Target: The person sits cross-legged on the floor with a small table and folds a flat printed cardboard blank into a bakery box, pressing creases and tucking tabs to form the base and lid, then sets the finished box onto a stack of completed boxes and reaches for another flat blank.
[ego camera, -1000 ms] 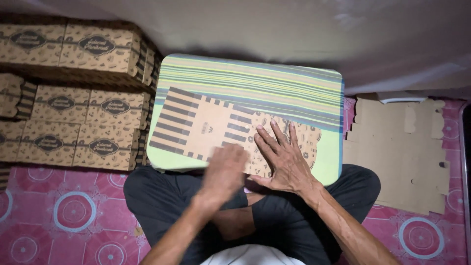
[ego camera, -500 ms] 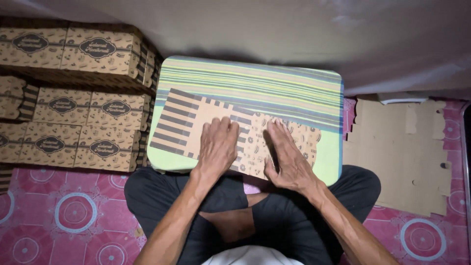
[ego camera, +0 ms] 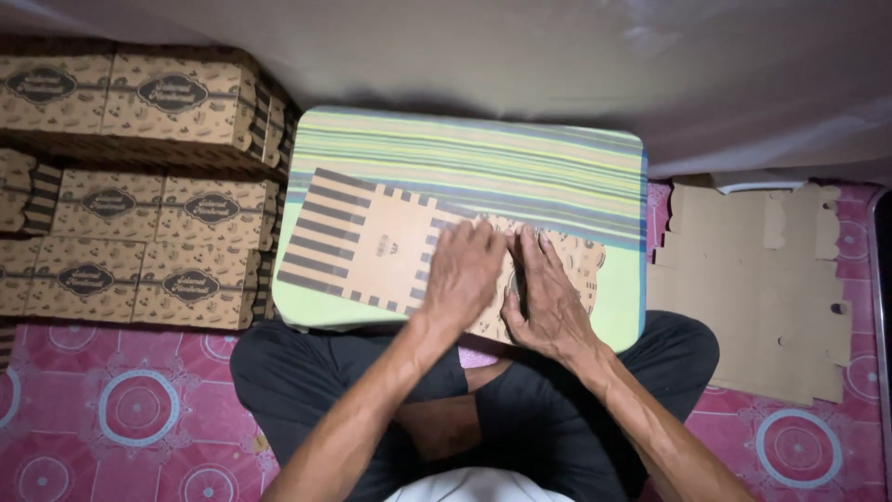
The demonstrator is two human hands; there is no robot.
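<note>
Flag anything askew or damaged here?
Nothing damaged. The flat cardboard box blank lies skewed on the striped table, its near edge overhanging toward the lap. Left hand and right hand both press flat on it. Stacked boxes and plain cardboard sheets look orderly.
</note>
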